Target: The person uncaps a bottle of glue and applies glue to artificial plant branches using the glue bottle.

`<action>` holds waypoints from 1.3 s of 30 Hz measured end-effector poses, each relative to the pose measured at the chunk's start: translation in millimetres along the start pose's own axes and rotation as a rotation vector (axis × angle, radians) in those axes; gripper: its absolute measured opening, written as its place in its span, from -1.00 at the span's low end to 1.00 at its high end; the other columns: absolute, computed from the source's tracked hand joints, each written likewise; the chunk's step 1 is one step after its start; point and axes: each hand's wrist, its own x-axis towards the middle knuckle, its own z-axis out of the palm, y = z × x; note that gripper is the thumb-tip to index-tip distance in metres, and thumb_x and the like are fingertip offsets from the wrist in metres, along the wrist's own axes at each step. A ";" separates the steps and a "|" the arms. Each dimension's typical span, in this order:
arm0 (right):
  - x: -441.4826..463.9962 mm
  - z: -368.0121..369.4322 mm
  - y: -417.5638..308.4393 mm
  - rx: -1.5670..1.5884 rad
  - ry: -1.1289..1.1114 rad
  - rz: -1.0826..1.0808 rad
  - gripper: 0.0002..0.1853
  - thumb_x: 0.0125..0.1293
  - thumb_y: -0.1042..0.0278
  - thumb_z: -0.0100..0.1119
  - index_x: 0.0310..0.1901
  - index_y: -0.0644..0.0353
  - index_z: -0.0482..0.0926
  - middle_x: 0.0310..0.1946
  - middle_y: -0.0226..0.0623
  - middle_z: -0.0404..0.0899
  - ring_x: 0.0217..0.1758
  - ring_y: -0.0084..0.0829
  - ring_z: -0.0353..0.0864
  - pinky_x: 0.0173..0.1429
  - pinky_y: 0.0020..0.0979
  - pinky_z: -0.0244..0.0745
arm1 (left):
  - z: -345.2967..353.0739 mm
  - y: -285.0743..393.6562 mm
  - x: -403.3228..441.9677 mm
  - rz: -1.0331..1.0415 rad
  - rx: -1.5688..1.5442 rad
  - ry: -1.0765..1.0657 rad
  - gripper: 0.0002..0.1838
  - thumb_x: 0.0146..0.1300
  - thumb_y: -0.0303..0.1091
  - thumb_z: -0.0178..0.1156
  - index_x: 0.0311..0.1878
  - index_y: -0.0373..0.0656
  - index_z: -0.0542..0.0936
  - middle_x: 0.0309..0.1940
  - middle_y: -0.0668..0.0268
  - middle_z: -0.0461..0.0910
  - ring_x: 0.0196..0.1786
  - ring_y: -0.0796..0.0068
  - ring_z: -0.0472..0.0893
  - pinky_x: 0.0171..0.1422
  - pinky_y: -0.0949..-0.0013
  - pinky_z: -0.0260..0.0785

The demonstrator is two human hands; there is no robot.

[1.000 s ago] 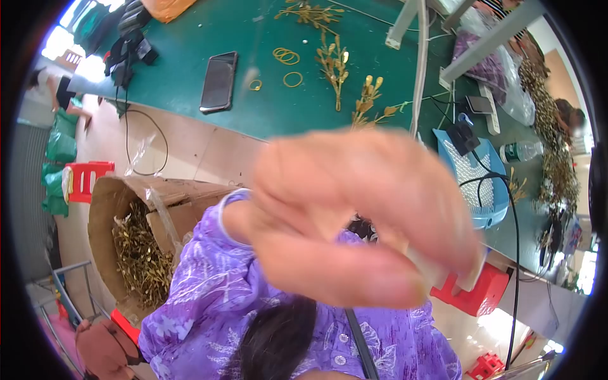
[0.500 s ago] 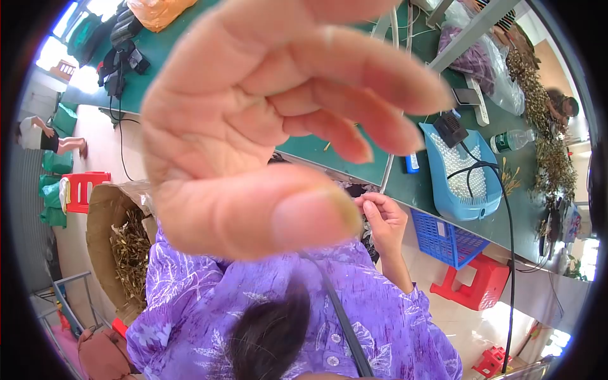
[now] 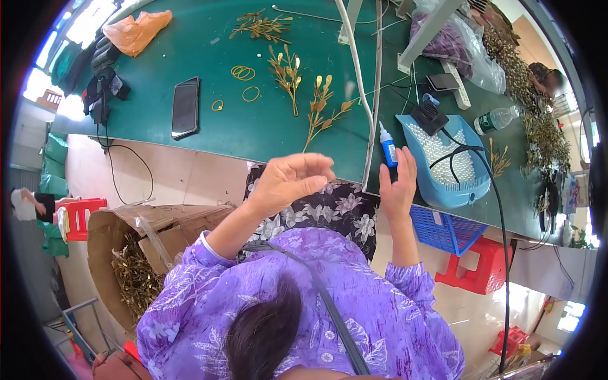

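Observation:
My left hand (image 3: 291, 182) hovers by the front edge of the green table, fingers loosely curled and thumb apart, holding nothing visible. Just beyond it lies a gold leafy sprig (image 3: 318, 114), with another gold sprig (image 3: 287, 75) further back. My right hand (image 3: 398, 183) is open, fingers stretched forward at the table edge. Directly ahead of its thumb and fingers is a small blue glue bottle (image 3: 388, 149) with a white nozzle; whether they touch it I cannot tell. Right of that hand, a light blue scoop tray (image 3: 446, 197) holds white pearl beads (image 3: 437, 152).
A phone (image 3: 185, 107), gold rings (image 3: 243, 73) and an orange bag (image 3: 137, 33) lie on the green table (image 3: 221, 136). A black adapter (image 3: 429, 118) and its cable cross the tray. A plastic bottle (image 3: 497, 120) stands right. A cardboard box (image 3: 104, 253) holds dried sprigs.
My left hand has dropped from close in front of the camera to the table edge, uncovering the sprigs and phone. My right hand has moved forward to the glue bottle, its pinched fingers now spread.

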 end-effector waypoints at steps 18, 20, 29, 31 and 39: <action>-0.1 10.5 16.1 1.362 0.061 0.778 -0.70 0.22 0.53 0.04 -0.01 0.39 0.38 -0.20 -0.14 0.51 -0.12 -0.29 0.55 -0.03 -0.24 0.53 | 12.7 -42.9 17.3 -0.114 0.007 0.049 -0.70 0.15 -0.42 0.18 -0.04 -0.30 0.49 -0.22 0.25 0.57 -0.13 0.55 0.53 0.00 0.49 0.36; 1.9 7.7 5.2 1.546 0.013 0.842 -0.69 0.21 0.55 0.03 0.00 0.39 0.37 -0.16 -0.10 0.50 -0.07 -0.22 0.53 -0.03 -0.25 0.53 | 17.5 -44.9 28.6 -0.028 0.051 0.048 -0.68 0.16 -0.39 0.18 -0.02 -0.31 0.50 -0.16 0.27 0.55 -0.09 0.60 0.50 0.02 0.52 0.35; -4.8 8.9 -27.6 1.719 -0.147 0.864 -0.68 0.17 0.56 0.09 -0.01 0.32 0.39 -0.16 -0.25 0.53 -0.10 -0.44 0.53 0.03 -0.36 0.46 | 35.7 -41.4 62.7 0.066 0.074 0.033 -0.55 0.12 -0.44 0.22 0.09 -0.35 0.40 -0.02 0.19 0.43 0.00 0.52 0.45 0.11 0.44 0.32; -5.3 9.6 -31.4 1.728 -0.156 0.862 -0.68 0.17 0.57 0.09 -0.02 0.32 0.39 -0.16 -0.24 0.53 -0.09 -0.44 0.53 0.03 -0.37 0.45 | 37.0 -36.9 64.5 0.067 0.079 0.029 -0.50 0.10 -0.44 0.24 0.12 -0.35 0.37 -0.03 0.17 0.44 0.00 0.51 0.45 0.10 0.43 0.34; -8.2 13.7 -39.0 1.701 -0.179 0.833 -0.68 0.13 0.59 0.13 -0.04 0.30 0.41 -0.14 -0.23 0.53 -0.07 -0.45 0.52 0.04 -0.39 0.41 | 32.8 -37.7 66.0 0.056 0.156 0.060 -0.52 0.03 -0.49 0.27 0.07 -0.31 0.43 -0.12 0.23 0.52 -0.10 0.51 0.52 0.03 0.47 0.39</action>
